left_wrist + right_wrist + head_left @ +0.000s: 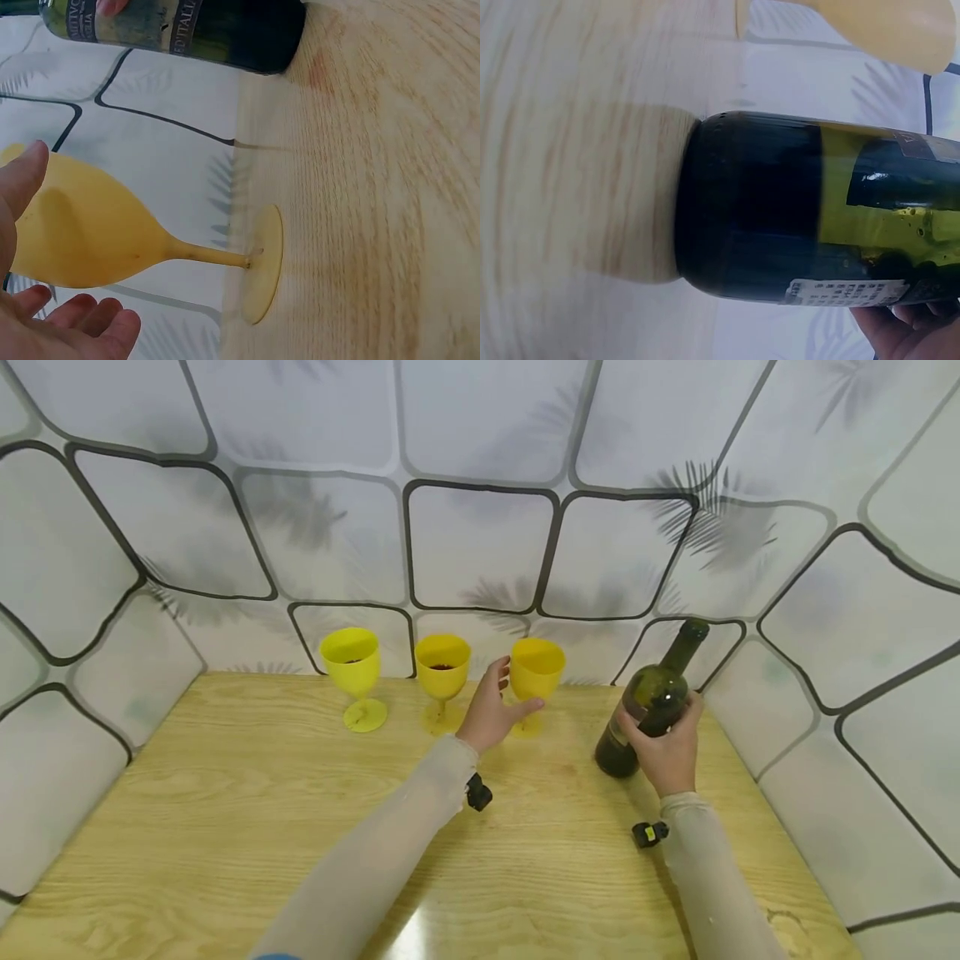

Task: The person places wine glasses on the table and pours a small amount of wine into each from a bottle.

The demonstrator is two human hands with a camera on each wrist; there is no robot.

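Observation:
My left hand [487,714] reaches to the rightmost yellow goblet [537,670], its thumb and spread fingers on either side of the bowl. In the left wrist view the fingers [86,319] are loosely bent beside the goblet, not wrapped round it. The goblet stands upright on its foot. My right hand [670,756] grips a dark green wine bottle [654,695] around its body, with the bottle's base at the tabletop. A white printed sticker [847,291] shows on the bottle in the right wrist view.
Left of the held-out hand stand a middle yellow goblet [442,668] and a leftmost goblet [351,662], both with something dark inside. All are near the back edge of the wooden table [225,810]. A patterned wall [480,547] rises behind and at both sides.

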